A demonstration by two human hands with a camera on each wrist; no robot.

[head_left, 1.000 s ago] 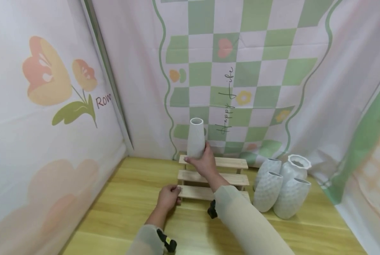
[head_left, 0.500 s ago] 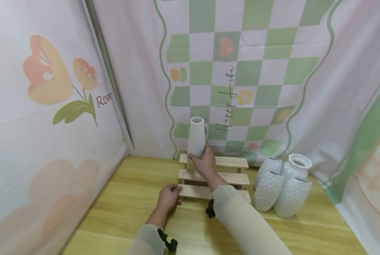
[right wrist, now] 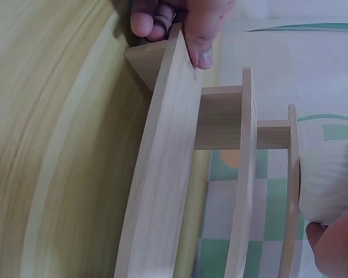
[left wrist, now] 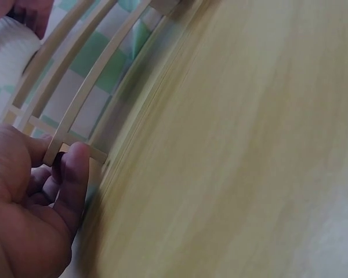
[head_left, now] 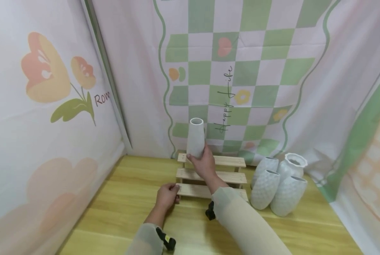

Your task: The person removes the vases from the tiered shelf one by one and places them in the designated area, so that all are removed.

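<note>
A tall white vase (head_left: 196,138) stands upright at the left end of the top step of a three-tier wooden stand (head_left: 205,191). My right hand (head_left: 204,162) grips it low down, thumb on the near left side and fingers round the right. In the right wrist view the ribbed base of the vase (right wrist: 330,179) is at the top board, seemingly touching it. My left hand (head_left: 167,196) pinches the left end of the lowest board; the left wrist view shows its thumb and fingers (left wrist: 75,174) on either side of that board end.
Several white textured vases (head_left: 265,189) stand close together right of the stand, among them one with a scalloped rim (head_left: 295,160). A checkered curtain (head_left: 240,81) hangs behind the wood-grain table (head_left: 113,212), and a flowered curtain (head_left: 49,141) lines the left side.
Both hands keep their holds, and the vase stays at the top step's left end. The head view has shifted slightly.
</note>
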